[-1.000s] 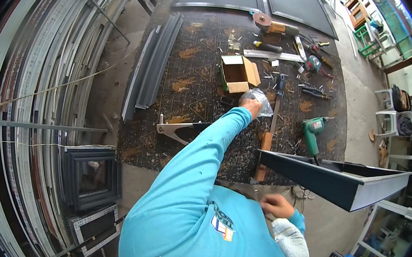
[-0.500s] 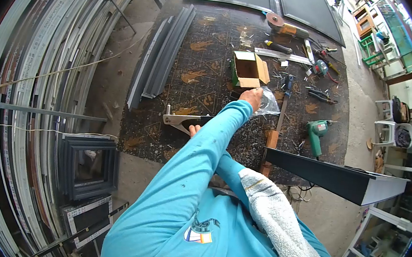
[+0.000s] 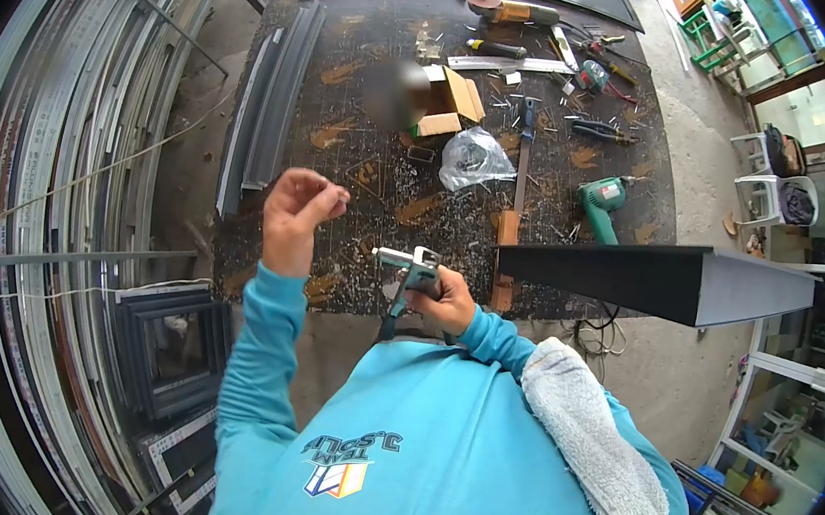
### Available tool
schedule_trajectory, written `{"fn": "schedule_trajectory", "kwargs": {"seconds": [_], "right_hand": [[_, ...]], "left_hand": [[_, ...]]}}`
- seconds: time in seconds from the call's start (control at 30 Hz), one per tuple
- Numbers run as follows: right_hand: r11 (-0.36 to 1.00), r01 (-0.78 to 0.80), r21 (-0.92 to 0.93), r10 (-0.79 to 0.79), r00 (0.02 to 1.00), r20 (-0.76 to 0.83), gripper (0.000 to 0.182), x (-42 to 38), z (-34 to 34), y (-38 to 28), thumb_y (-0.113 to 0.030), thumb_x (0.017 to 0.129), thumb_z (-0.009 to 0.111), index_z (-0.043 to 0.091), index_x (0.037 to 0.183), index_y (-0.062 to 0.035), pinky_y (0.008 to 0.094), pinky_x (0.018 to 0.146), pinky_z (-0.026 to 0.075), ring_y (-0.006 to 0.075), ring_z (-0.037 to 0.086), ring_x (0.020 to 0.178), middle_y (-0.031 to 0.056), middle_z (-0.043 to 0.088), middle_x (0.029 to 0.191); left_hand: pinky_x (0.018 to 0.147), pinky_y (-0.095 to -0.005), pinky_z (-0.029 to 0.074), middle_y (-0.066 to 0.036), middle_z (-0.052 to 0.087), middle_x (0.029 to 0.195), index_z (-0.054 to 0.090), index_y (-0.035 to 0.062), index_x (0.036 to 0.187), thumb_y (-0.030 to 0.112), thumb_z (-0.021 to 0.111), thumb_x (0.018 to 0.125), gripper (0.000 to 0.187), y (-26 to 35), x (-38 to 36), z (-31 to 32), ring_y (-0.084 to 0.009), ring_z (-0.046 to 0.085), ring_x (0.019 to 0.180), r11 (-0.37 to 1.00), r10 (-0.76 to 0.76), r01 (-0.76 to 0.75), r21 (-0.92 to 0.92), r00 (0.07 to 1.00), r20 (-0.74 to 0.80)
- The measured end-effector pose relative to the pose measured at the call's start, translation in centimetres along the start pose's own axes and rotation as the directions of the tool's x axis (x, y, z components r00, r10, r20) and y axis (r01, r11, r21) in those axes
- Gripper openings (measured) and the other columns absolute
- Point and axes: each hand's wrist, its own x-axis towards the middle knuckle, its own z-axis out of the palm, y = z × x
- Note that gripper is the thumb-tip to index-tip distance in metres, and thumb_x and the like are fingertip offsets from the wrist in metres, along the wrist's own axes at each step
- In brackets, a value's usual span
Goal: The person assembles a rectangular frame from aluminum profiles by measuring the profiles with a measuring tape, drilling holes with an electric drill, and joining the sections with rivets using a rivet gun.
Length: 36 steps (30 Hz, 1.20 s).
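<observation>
My left hand [image 3: 298, 217] is raised over the left part of the dark worktable [image 3: 357, 207]. Its thumb and fingertips are pinched together; whatever they hold is too small to make out. My right hand [image 3: 446, 303] grips a hand riveter [image 3: 418, 280] near the table's front edge, its nose pointing left. Farther back, an open cardboard box [image 3: 439, 123] stands with its flaps up, partly covered by a blurred patch. A clear plastic bag [image 3: 476, 160] lies just in front of the box.
A dark metal profile [image 3: 612, 273] juts over the table's right edge, by a wooden block [image 3: 508, 229]. A green drill [image 3: 601, 205], pliers [image 3: 602, 131], a file [image 3: 527, 134] and an angle grinder [image 3: 509, 9] lie behind. Grey profiles [image 3: 275, 107] line the left side.
My arms have uncrossed. My left hand has drawn back from the plastic bag to the left, now pinched. My right hand has brought the riveter rightward, closer to my body.
</observation>
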Motion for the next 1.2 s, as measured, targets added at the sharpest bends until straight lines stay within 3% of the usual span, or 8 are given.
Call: {"fn": "schedule_trajectory", "kwargs": {"seconds": [0.27,0.53,0.7,0.87,0.93,1.07,1.13,1.2], "right_hand": [[0.99,0.089,-0.108,-0.077,0.992,0.103,0.019,-6.4,-4.8,-2.7,-0.007,0.084,0.072,0.063,0.099,-0.0006,0.0237,0.065,0.045,0.0036,0.051,0.075,-0.0019,0.063,0.081],[0.982,0.187,-0.026,-0.184,0.98,0.072,0.023,-14.3,-10.5,-2.1,-0.008,0.084,0.072,0.063,0.104,-0.0007,0.025,0.066,0.046,0.0045,0.053,0.076,-0.0002,0.065,0.08],[0.963,0.069,-0.262,-0.018,0.981,0.191,0.027,-18.1,-14.8,-4.0,-0.008,0.081,0.071,0.062,0.106,-0.0027,0.0297,0.063,0.048,0.0102,0.061,0.073,0.0026,0.067,0.079],[0.297,0.061,-0.953,0.253,0.957,0.14,0.046,-19.8,-17.8,-7.8,-0.01,0.072,0.07,0.057,0.116,-0.0054,0.0457,0.077,0.053,0.0381,0.066,0.086,0.0171,0.068,0.089],[0.447,0.245,-0.86,0.087,0.945,0.314,0.043,-19.4,-20.2,-4.7,-0.011,0.073,0.072,0.06,0.114,-0.0049,0.0413,0.076,0.053,0.0299,0.068,0.085,0.0167,0.068,0.089],[0.858,-0.075,-0.508,0.14,0.986,0.091,0.031,-17.7,-22.4,-1.0,-0.021,0.079,0.073,0.064,0.101,-0.0014,0.0324,0.077,0.049,0.0104,0.057,0.084,0.0117,0.067,0.087],[0.94,-0.052,-0.336,0.033,0.998,-0.063,0.025,-15.4,-22.4,1.5,-0.021,0.082,0.072,0.061,0.094,-0.0018,0.0291,0.061,0.046,0.011,0.052,0.066,0.0003,0.058,0.074],[0.935,-0.131,-0.329,0.093,0.987,-0.129,0.026,-13.3,-22.4,3.0,-0.024,0.085,0.071,0.06,0.096,-0.0024,0.0289,0.062,0.045,0.0099,0.051,0.069,0.0001,0.058,0.077]], "left_hand": [[0.087,-0.0332,0.058,-0.011,0.067,0.103,0.056,0.0035,0.11,0.004,0.054,0.097,0.014,-5.0,-12.2,9.5,-0.0233,0.067,0.101,0.85,-0.099,0.068,-0.523,0.995,-0.031],[0.089,-0.0331,0.056,-0.012,0.065,0.106,0.056,0.0039,0.105,-0.001,0.054,0.094,0.012,-8.8,-17.4,18.1,-0.0242,0.064,0.107,0.848,-0.108,0.09,-0.523,0.994,-0.003],[0.086,-0.0349,0.049,-0.01,0.059,0.1,0.051,0.0043,0.098,0.001,0.051,0.085,0.014,-12.5,-18.7,20.4,-0.0206,0.059,0.093,0.917,-0.093,0.158,-0.366,0.978,0.188],[0.082,-0.0359,0.047,-0.006,0.056,0.095,0.049,0.0056,0.099,0.012,0.046,0.084,0.016,-16.6,-19.9,22.4,-0.0185,0.055,0.087,0.779,-0.527,0.587,-0.22,0.803,0.278],[0.078,-0.0365,0.048,-0.006,0.057,0.092,0.051,0.0053,0.101,0.022,0.045,0.091,0.02,-18.4,-19.5,22.8,-0.0205,0.058,0.083,0.693,-0.597,0.665,-0.279,0.746,0.295],[0.076,-0.0369,0.051,-0.007,0.06,0.089,0.052,0.0044,0.109,0.034,0.054,0.095,0.033,-20.4,-14.9,21.9,-0.021,0.061,0.08,0.585,-0.627,0.728,-0.358,0.686,0.37],[0.08,-0.0385,0.051,-0.007,0.06,0.091,0.048,0.0035,0.116,0.027,0.07,0.086,0.044,-24.0,-12.6,20.2,-0.022,0.061,0.082,0.883,-0.439,0.454,0.119,0.889,-0.133],[0.08,-0.0376,0.052,-0.009,0.06,0.099,0.037,-0.0008,0.128,0.018,0.082,0.073,0.074,-23.3,-10.3,19.3,-0.0252,0.064,0.084,0.527,0.194,-0.191,0.828,0.976,0.102]]}}
